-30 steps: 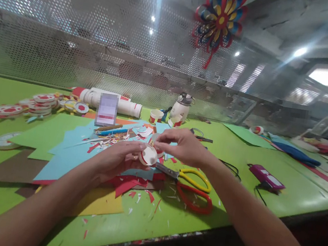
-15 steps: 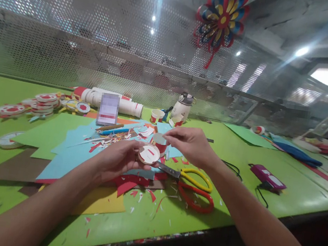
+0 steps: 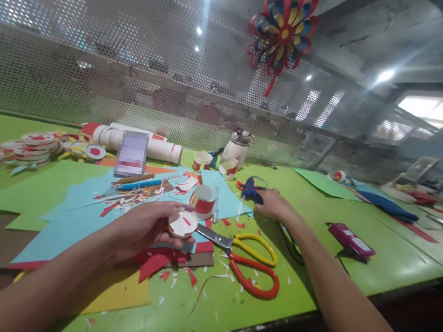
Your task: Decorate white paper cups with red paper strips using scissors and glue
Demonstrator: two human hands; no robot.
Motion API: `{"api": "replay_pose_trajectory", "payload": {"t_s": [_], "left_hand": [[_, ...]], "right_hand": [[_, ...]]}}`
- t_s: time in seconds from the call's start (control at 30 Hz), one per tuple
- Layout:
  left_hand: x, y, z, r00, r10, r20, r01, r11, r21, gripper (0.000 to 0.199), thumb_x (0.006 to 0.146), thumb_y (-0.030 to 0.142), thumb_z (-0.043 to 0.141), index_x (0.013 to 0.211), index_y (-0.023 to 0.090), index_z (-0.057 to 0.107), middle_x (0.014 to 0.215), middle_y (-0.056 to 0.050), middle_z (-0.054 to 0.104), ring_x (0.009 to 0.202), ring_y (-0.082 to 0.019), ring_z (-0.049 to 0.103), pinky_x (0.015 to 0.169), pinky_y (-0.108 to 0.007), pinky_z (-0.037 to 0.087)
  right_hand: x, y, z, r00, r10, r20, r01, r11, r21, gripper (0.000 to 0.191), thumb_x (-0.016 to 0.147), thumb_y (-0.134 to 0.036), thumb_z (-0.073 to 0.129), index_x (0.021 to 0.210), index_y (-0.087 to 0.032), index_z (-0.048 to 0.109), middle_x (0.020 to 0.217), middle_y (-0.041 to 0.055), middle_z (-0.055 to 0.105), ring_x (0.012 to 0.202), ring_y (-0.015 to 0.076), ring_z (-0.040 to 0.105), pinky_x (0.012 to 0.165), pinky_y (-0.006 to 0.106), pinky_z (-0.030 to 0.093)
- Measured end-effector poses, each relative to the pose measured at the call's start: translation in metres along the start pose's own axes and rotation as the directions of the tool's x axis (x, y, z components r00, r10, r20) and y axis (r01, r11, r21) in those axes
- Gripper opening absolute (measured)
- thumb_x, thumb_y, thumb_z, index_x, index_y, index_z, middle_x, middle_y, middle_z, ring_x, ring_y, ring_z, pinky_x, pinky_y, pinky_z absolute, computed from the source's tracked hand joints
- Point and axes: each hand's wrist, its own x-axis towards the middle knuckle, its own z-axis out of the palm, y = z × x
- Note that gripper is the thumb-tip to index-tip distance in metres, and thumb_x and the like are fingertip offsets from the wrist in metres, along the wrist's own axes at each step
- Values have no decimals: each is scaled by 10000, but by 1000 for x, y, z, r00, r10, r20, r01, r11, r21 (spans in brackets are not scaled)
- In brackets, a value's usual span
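My left hand (image 3: 145,229) pinches a small round white paper disc (image 3: 183,223) by its edge, with a short red strip lying on its face. To the right, my right hand (image 3: 273,203) is closed around the handle end of a blue hot glue gun (image 3: 251,190) on the table. A red-and-white paper cup (image 3: 203,202) stands just behind the disc. Large scissors (image 3: 230,243), with one yellow and one orange-red handle, lie between my hands, their blade tips close by the disc.
Coloured paper sheets (image 3: 56,185) and scraps cover the table's middle. Behind are cut cups (image 3: 202,161), a bottle (image 3: 235,147), white cup stacks (image 3: 165,150) and a pixelated upright card (image 3: 132,154). Decorated discs (image 3: 37,141) pile up left; a purple device (image 3: 351,240) lies right.
My right hand has moved away from the paper cup, rightward and back, and taken hold of the glue gun. My left hand keeps the disc. The view has shifted slightly.
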Motion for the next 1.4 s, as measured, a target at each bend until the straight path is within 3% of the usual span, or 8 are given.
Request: {"api": "replay_pose_trajectory", "payload": {"t_s": [0.23, 0.53, 0.8, 1.0, 1.13, 1.27, 1.33, 1.4], "left_hand": [[-1, 1, 1, 1000, 13, 14, -13, 1000, -18, 282, 805, 145, 557, 1076, 108, 624, 896, -142, 703, 800, -240, 709, 663, -295, 575], [-7, 6, 5, 987, 152, 41, -147, 983, -106, 389, 647, -16, 634, 991, 158, 681, 1042, -81, 682, 943, -228, 654, 836, -368, 556], [-8, 7, 9, 983, 174, 64, -175, 985, -4, 514, 626, 52, 774, 1107, 170, 635, 1151, -111, 668, 1055, -259, 636, 885, -329, 500], [-7, 7, 11, 978, 204, 35, -206, 976, 67, 519, 599, 80, 800, 1089, 171, 654, 1081, -108, 689, 962, -231, 652, 818, -314, 501], [-6, 6, 10, 964, 265, -31, -259, 956, 138, 493, 630, 143, 794, 1101, 162, 650, 1067, -103, 672, 890, -212, 630, 752, -312, 506], [-4, 5, 9, 950, 308, -50, -296, 940, 170, 567, 650, 173, 790, 1175, 173, 575, 1106, -102, 650, 918, -198, 615, 769, -296, 483], [-3, 5, 7, 935, 348, -68, -338, 933, 125, 603, 634, 158, 800, 1178, 187, 543, 1149, -100, 633, 985, -206, 604, 823, -306, 473], [-1, 5, 6, 923, 374, -93, -368, 926, 82, 611, 608, 141, 817, 1144, 190, 528, 1147, -93, 633, 1012, -208, 599, 870, -318, 462]], "right_hand": [[14, -4, 16, 986, 159, -50, -161, 986, -38, 295, 917, -310, 555, 1170, -159, 572, 1186, 104, 586, 994, 204, 607, 838, 391, 519], [32, -8, 19, 981, 194, -9, -193, 980, 57, 314, 913, -311, 561, 1185, -155, 557, 1174, 90, 590, 981, 207, 612, 819, 407, 527], [32, -4, 25, 952, 290, -101, -246, 917, 315, 381, 788, -379, 671, 1073, -129, 629, 1025, 136, 644, 908, 248, 627, 729, 335, 498], [22, 19, 0, 900, 387, -203, -189, 764, 617, 467, 671, -229, 634, 1112, -79, 626, 1058, 185, 647, 846, 263, 631, 639, 302, 474], [0, 20, -22, 933, 284, -222, 6, 603, 797, 441, 699, -250, 572, 1104, -84, 628, 919, 131, 691, 691, 199, 636, 582, 288, 487], [-33, -4, -45, 958, 84, -273, 209, 446, 870, 359, 762, -332, 566, 1024, -107, 664, 828, 104, 697, 650, 165, 623, 619, 283, 495], [-49, -21, -55, 943, -101, -318, 334, 269, 903, 353, 812, -416, 584, 991, -128, 680, 804, 99, 696, 650, 161, 612, 611, 278, 480], [-63, -35, -62, 916, -207, -343, 389, 261, 883, 358, 832, -472, 586, 949, -154, 701, 776, 85, 693, 645, 154, 594, 582, 263, 460]]}}
